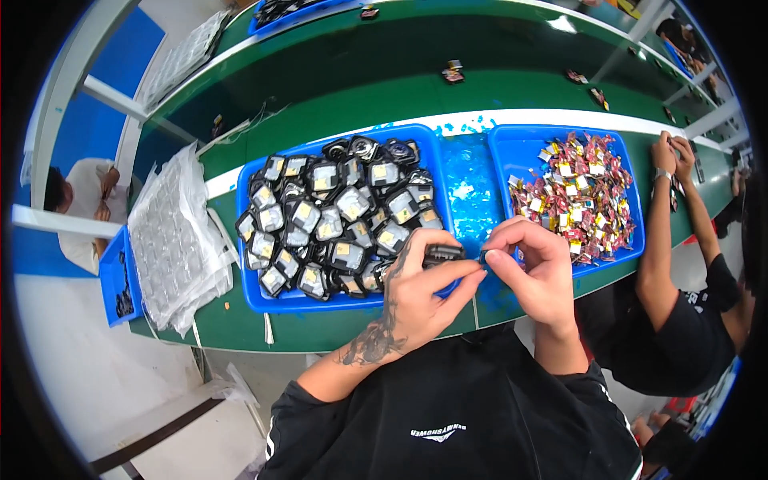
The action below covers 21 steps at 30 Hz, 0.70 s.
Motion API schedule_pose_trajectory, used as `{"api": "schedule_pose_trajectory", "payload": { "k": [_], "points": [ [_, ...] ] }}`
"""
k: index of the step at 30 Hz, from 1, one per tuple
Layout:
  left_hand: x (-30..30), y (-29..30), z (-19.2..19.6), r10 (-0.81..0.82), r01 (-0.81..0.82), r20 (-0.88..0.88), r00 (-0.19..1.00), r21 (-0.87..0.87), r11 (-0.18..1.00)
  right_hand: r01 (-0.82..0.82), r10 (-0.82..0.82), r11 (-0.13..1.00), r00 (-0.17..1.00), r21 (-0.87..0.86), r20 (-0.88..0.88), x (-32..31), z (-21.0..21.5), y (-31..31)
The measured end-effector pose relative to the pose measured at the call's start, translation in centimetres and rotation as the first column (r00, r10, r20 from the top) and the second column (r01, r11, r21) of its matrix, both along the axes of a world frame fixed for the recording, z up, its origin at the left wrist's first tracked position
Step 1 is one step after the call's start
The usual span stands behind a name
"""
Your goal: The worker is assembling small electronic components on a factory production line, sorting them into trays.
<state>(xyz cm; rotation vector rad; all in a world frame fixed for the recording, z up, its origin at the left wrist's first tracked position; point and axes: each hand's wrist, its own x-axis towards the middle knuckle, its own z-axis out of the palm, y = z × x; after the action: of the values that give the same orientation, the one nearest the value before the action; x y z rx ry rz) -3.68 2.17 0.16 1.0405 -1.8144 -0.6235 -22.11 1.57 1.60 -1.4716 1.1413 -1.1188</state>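
My left hand [424, 292], tattooed at the wrist, is closed around a dark watch-like case [442, 254], partly hidden by the fingers. The left thumb and forefinger come together at the fingertips of my right hand [538, 270]. That right hand pinches a small dark piece [483, 257], too small to name. Under and beyond my left hand, a blue tray [250, 290] is heaped with black watch-like cases [352, 204] with pale square faces. Past my right hand, another blue tray [638, 240] holds a pile of small red, yellow and white parts [572, 196].
Blue film [470, 204] covers the green bench between the trays. Clear plastic trays [178, 240] in film stand at the left, beside a small blue bin [120, 276]. Close on my right, a co-worker's arms [662, 216] reach over the bench. Small parts [454, 72] lie on the green surface behind.
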Motion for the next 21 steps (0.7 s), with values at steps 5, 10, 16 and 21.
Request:
{"api": "schedule_pose_trajectory", "payload": {
  "k": [5, 10, 16, 21],
  "points": [
    [0.4, 0.4, 0.0, 0.031, 0.114, -0.316, 0.948, 0.431, 0.895, 0.008, -0.016, 0.992, 0.998, 0.123, 0.064, 1.5, 0.8, -0.1],
    [1.1, 0.8, 0.1, 0.092, 0.064, -0.325, 0.941, 0.438, 0.897, -0.063, 0.067, 0.997, 0.995, 0.048, -0.076, 1.6, 0.8, -0.5],
    [1.7, 0.8, -0.6, 0.068, 0.023, -0.261, 0.963, 0.329, 0.944, -0.076, 0.066, 0.981, 0.996, 0.179, 0.060, 2.2, 1.1, -0.6],
    [1.7, 1.0, -0.2, 0.074, 0.039, -0.304, 0.950, 0.352, 0.935, -0.078, 0.061, 0.975, 0.994, 0.209, 0.088, 2.7, 1.4, -0.7]
  ]
}}
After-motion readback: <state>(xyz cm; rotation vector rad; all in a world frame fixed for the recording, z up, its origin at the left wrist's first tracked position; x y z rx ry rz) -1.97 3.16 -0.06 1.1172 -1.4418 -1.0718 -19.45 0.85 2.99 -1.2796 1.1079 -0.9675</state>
